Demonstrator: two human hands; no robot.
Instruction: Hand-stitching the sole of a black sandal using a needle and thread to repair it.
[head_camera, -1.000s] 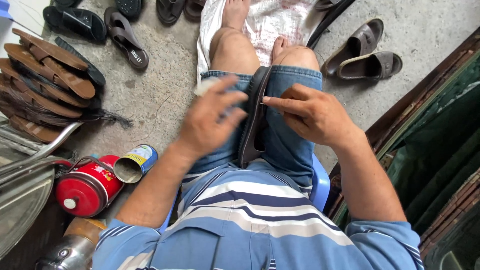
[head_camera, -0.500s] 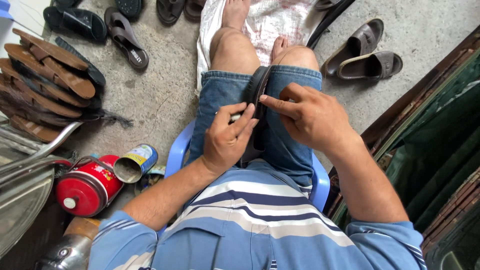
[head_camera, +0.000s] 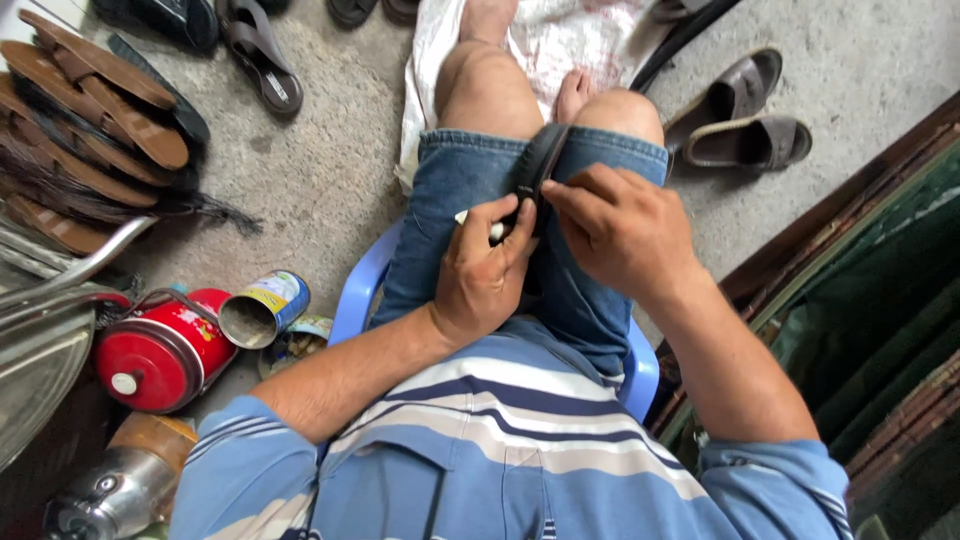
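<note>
Seated on a blue plastic chair (head_camera: 352, 300), looking down over my lap. My left hand (head_camera: 485, 275) is closed narrow around a thin white stick-like tool (head_camera: 478, 226), its tip at the edge of a dark sandal (head_camera: 540, 170) that stands on edge, wedged between my thighs. My right hand (head_camera: 615, 225) lies on the sandal's near end, fingers curled and pinching it against the denim; whether they fully grip it I cannot tell.

Risks, as I judge them: the sandal is braced only by my knees and the right hand's pinch, so a push from the tool could tip it or let it slide down between my legs. The tool tip works close to my right fingertips; a slip off the edge could jab them or my thigh.

Count in view: one sandal in work. A pair of brown slip-on sandals (head_camera: 735, 120) on the concrete floor (head_camera: 340, 170) to the right. One dark sandal (head_camera: 258, 60) on the floor at upper left. A stack of brown soles (head_camera: 95, 110) at far left, number unclear. One red canister (head_camera: 160, 350), one open tin can (head_camera: 262, 308) lying on its side just beside it, one metal flask (head_camera: 115, 490) at lower left. One white sack (head_camera: 560, 40) under my feet.
</note>
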